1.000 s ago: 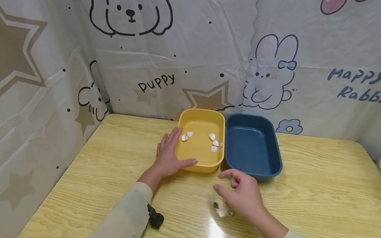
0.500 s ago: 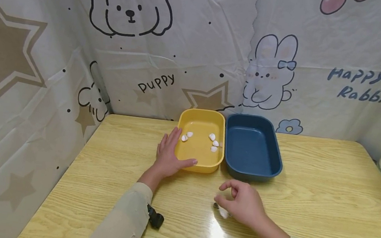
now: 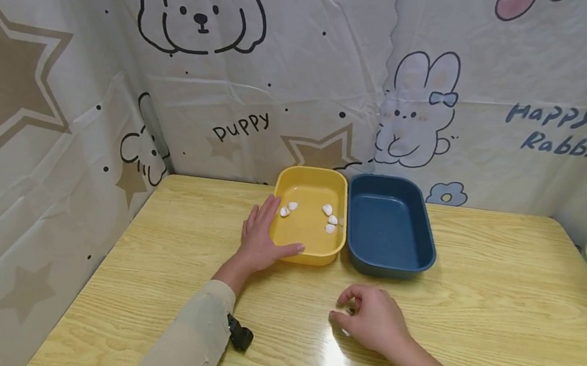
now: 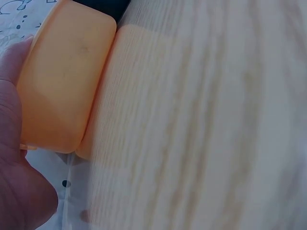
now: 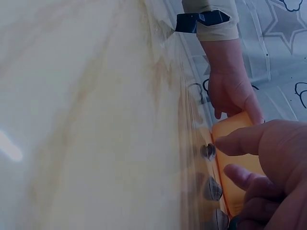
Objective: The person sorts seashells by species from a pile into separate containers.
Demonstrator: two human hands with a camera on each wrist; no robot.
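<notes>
My left hand (image 3: 259,237) rests at the near left corner of a yellow bin (image 3: 306,247), fingers straight along its left side and thumb over its front rim. Several small white shells (image 3: 327,210) lie inside. On the table in front of the blue bin, my right hand (image 3: 377,316) hovers low with its thumb and index finger apart around a small dark shell (image 3: 350,310). A pale shell (image 3: 345,332) shows partly under the hand. In the right wrist view, a dark-marked shell (image 5: 208,151) sits near a fingertip, above two more, the lower shell (image 5: 220,219) partly hidden.
A deep blue bin (image 3: 386,267) stands against the yellow bin's right side. Both bins sit at the back of the wooden table (image 3: 500,294), before a printed curtain (image 3: 285,72). A bright glare streak lies on the table's front part.
My right hand has moved down and toward me, from near the blue bin's front to the shells on the table, and now covers most of them. My left hand has stayed put.
</notes>
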